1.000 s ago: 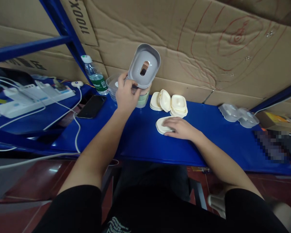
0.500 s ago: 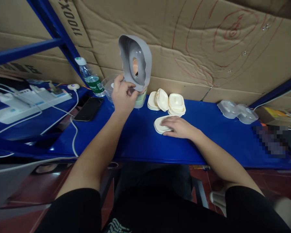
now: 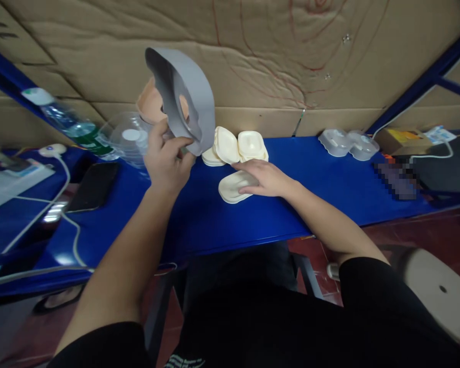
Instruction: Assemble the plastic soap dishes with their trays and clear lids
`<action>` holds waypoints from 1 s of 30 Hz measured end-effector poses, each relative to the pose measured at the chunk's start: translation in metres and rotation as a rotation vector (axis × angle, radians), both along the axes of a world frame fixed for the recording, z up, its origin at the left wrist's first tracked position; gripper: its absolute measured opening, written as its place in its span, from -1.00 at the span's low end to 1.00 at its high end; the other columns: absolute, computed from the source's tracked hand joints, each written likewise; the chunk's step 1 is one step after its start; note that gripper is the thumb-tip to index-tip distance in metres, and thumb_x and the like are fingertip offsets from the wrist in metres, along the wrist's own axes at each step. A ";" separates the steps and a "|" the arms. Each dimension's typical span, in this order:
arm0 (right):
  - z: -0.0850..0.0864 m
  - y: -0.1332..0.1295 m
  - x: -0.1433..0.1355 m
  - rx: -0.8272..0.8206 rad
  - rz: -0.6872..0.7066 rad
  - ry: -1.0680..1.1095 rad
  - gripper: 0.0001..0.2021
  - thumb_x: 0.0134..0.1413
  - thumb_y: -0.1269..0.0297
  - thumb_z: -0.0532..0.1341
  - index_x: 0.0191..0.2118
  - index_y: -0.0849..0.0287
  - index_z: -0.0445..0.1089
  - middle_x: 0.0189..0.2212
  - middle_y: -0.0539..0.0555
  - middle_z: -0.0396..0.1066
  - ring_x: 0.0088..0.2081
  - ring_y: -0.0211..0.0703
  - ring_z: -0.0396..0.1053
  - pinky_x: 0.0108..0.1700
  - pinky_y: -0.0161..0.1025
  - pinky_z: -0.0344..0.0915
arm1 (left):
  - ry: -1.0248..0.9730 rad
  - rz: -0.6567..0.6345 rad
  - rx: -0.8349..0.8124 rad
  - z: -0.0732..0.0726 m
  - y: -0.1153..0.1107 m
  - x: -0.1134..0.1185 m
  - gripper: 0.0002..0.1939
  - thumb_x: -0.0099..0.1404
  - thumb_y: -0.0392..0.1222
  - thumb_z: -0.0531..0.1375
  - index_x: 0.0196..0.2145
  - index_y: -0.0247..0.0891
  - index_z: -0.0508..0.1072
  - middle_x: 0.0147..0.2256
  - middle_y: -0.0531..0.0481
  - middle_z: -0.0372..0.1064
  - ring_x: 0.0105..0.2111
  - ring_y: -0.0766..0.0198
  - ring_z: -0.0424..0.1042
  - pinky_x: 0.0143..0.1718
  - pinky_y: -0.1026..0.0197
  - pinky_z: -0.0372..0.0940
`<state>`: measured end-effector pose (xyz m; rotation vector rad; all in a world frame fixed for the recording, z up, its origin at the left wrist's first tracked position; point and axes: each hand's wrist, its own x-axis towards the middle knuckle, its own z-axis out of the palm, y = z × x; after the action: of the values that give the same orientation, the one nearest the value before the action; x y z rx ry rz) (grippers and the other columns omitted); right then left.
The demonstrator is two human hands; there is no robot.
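Observation:
A hollow grey plastic cover (image 3: 204, 97) with an oval hole is held upright by its lower edge in my left hand (image 3: 167, 161), thumb and fingers closed on it. Behind it shows a peach-coloured piece (image 3: 147, 105), partly hidden; what supports it I cannot tell. My right hand (image 3: 270, 179) rests on a small cream rounded-square dish (image 3: 230, 188), thumb and fingers apart, touching its top. Just beyond lie more cream dishes (image 3: 252, 144), some stacked, one leaning on its neighbour (image 3: 226, 144).
At the left are a water bottle (image 3: 82, 130), a clear plastic container (image 3: 124, 135), a black phone (image 3: 93, 186) and a power strip (image 3: 26, 179) with white cables. Clear plastic cups (image 3: 347, 143) stand at the right of the blue table (image 3: 222, 225). Cardboard (image 3: 253, 66) lines the back.
The view has turned, so the table things sit farther left. The grey cover has tilted in my left hand, and more of the peach piece shows. My right hand stays at the same cream dish.

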<state>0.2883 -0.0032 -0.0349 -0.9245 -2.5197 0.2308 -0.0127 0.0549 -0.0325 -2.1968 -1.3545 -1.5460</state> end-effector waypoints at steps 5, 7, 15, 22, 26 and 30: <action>0.001 0.006 0.016 0.075 -0.138 0.127 -0.14 0.41 -0.33 0.11 0.55 0.12 -0.01 0.29 0.28 0.44 0.24 0.19 0.45 0.29 0.14 0.38 | 0.165 -0.151 -0.085 0.000 -0.021 0.019 -0.74 0.38 0.10 0.25 -0.16 -0.09 0.58 0.31 -0.13 0.40 -0.22 0.14 0.59 -0.12 0.04 0.46; 0.000 0.009 0.021 0.108 -0.204 0.187 -0.12 0.42 -0.34 0.08 0.57 0.13 -0.10 0.33 0.30 0.36 0.22 0.19 0.45 0.26 0.14 0.41 | 0.228 -0.275 -0.128 0.001 -0.028 0.025 -0.72 0.41 0.10 0.22 -0.14 -0.09 0.60 0.29 -0.13 0.42 -0.11 0.08 0.61 -0.09 0.05 0.47; -0.009 0.022 0.026 0.149 -0.312 0.363 -0.17 0.41 -0.34 0.06 0.55 0.01 -0.12 0.22 0.24 0.33 0.09 0.14 0.48 0.10 0.22 0.51 | 0.125 -0.690 -0.537 -0.002 -0.030 0.030 -0.67 0.49 0.15 0.17 -0.11 -0.15 0.52 -0.30 -0.04 0.60 -0.49 0.25 0.46 -0.43 0.20 0.39; 0.003 0.019 0.032 0.134 -0.406 0.513 -0.38 0.31 -0.42 0.16 0.07 0.07 0.43 -0.13 0.09 0.48 -0.22 -0.09 0.47 -0.17 -0.09 0.47 | -0.014 -0.988 -0.946 0.007 -0.031 0.023 -0.45 0.48 0.41 0.12 -0.22 -0.18 0.41 -0.56 0.03 0.45 -0.58 0.26 0.45 -0.52 0.24 0.28; 0.010 0.015 0.033 -0.070 -0.431 0.433 -0.43 0.24 -0.39 0.24 -0.19 0.12 0.44 -0.38 0.01 0.45 -0.38 -0.16 0.35 -0.27 -0.17 0.30 | -0.056 -1.022 -1.128 0.012 -0.033 0.020 -0.42 0.45 0.43 0.15 -0.21 -0.22 0.41 -0.54 0.00 0.48 -0.57 0.27 0.48 -0.56 0.28 0.19; 0.009 0.018 0.035 -0.252 -0.459 0.365 -0.45 0.10 -0.35 0.30 -0.37 0.12 0.38 -0.47 -0.01 0.38 -0.40 -0.18 0.28 -0.33 -0.19 0.17 | -0.081 -0.946 -1.275 0.013 -0.033 0.016 -0.50 0.47 0.29 0.21 -0.07 -0.26 0.47 -0.28 -0.15 0.63 -0.56 0.28 0.52 -0.56 0.28 0.18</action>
<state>0.3235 0.0150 -0.0263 -1.3871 -1.9162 0.5238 0.0034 0.0223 -0.0191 -4.0170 -1.6773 -0.8737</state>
